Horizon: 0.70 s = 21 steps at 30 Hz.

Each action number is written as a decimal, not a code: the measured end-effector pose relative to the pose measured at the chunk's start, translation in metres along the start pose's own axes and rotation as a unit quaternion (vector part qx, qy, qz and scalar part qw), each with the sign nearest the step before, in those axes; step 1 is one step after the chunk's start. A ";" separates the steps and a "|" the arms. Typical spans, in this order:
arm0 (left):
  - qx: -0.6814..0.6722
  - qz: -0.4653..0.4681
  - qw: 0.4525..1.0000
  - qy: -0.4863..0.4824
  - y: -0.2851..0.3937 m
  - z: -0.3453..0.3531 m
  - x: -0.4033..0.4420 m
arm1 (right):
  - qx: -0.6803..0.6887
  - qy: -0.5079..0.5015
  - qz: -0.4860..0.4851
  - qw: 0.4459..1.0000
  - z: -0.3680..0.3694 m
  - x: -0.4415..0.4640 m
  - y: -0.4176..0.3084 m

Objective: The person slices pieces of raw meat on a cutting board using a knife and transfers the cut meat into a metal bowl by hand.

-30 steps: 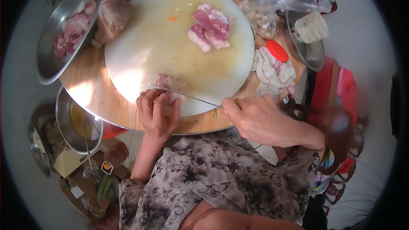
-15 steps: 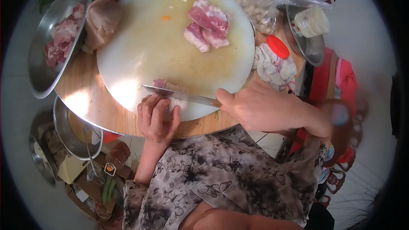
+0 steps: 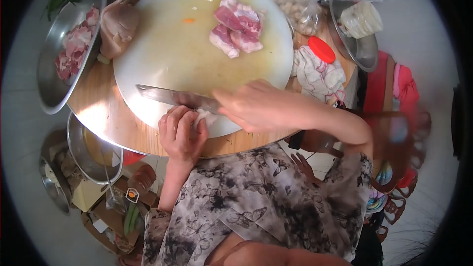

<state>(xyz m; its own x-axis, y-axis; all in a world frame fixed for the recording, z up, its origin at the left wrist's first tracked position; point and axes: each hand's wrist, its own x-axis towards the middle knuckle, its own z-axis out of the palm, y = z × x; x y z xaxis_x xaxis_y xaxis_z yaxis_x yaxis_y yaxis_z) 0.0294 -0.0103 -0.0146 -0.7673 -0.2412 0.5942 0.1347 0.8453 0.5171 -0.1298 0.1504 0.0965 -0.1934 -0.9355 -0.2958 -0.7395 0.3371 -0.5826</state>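
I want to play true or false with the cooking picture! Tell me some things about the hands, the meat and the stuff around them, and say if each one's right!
1. The right hand holds a knife. True.
2. Pink meat lies on the white board. True.
3. The board is square. False: it is round.
4. The left hand is inside a plastic bag. False: it holds a pale piece of meat.
5. A red lid touches the cloth. True.
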 end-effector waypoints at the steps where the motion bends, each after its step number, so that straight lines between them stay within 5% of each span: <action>1: 0.020 0.006 1.000 0.006 0.001 0.002 0.000 | -0.003 -0.002 0.002 1.000 -0.003 -0.013 -0.001; 10: -0.020 0.006 1.000 0.010 -0.006 0.004 -0.003 | -0.094 -0.073 0.069 0.990 -0.009 -0.065 -0.012; 14: -0.050 0.003 0.999 0.001 -0.006 0.000 0.000 | -0.115 0.048 -0.078 0.989 0.017 -0.018 0.001; 21: -0.046 0.008 0.999 -0.014 -0.011 -0.008 -0.003 | -0.144 0.095 -0.083 0.982 0.022 0.035 -0.022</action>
<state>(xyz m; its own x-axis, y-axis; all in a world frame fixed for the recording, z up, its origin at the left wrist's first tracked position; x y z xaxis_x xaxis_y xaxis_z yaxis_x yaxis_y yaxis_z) 0.0349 -0.0227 -0.0175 -0.7812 -0.2142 0.5864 0.2028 0.8014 0.5628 -0.1063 0.1129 0.0829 -0.1526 -0.9869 -0.0523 -0.9169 0.1611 -0.3651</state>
